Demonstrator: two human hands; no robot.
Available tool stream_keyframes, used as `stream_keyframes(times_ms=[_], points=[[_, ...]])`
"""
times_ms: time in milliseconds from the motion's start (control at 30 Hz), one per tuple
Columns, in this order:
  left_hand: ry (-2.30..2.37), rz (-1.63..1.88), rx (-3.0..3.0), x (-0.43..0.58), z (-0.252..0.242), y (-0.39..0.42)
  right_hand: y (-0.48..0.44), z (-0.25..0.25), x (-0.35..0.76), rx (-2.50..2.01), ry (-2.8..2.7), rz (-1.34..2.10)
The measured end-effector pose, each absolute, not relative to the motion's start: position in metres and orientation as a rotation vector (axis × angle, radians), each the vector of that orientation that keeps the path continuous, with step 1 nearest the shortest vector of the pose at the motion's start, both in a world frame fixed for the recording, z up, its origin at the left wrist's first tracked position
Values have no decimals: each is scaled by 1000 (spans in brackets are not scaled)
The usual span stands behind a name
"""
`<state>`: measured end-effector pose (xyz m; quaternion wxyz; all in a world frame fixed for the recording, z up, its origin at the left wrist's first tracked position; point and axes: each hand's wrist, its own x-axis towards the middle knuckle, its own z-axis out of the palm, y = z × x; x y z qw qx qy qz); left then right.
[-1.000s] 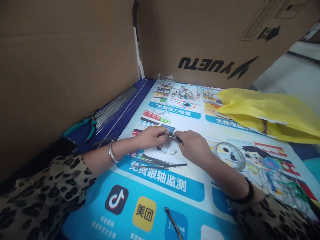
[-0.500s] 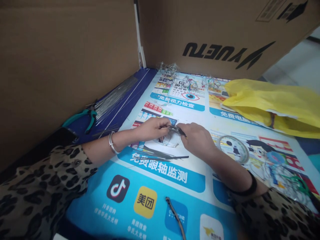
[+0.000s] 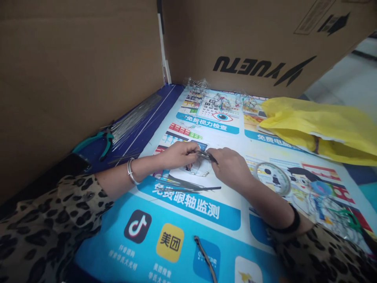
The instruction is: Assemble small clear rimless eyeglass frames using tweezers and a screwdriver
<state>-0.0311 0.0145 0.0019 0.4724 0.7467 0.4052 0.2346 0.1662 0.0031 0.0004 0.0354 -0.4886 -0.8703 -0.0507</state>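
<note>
In the head view my right hand (image 3: pixel 231 165) is closed around a small pair of pliers (image 3: pixel 205 155), whose metal jaws point left. The fingers of my left hand (image 3: pixel 178 155) are pinched at the tips of those jaws. Below the jaws hangs a thin wire loop with small pearl-like beads (image 3: pixel 203 173). Its upper end runs up to my left fingertips, where the exact grip is hidden. Just under both hands, a bunch of thin dark strips (image 3: pixel 191 186) lies on the printed sheet.
Teal-handled pliers (image 3: pixel 105 143) and a bundle of straight wires (image 3: pixel 137 118) lie at left. A tape roll (image 3: pixel 286 180), tangled coloured wires (image 3: pixel 338 216) and a yellow bag (image 3: pixel 318 122) are at right. Cardboard walls (image 3: pixel 79 67) enclose the back. One dark strip (image 3: pixel 204 255) lies in front.
The view has shifted slightly, so the scene sits a little lower and further left. Both hands keep nearly the same pose, with the pliers tilted slightly differently.
</note>
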Motion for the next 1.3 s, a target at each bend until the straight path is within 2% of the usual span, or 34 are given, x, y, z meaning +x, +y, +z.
stream_keyframes(times_ms=[1300], points=[[982, 515, 1568, -31, 12, 15, 5, 3, 171, -1451, -2657, -53]])
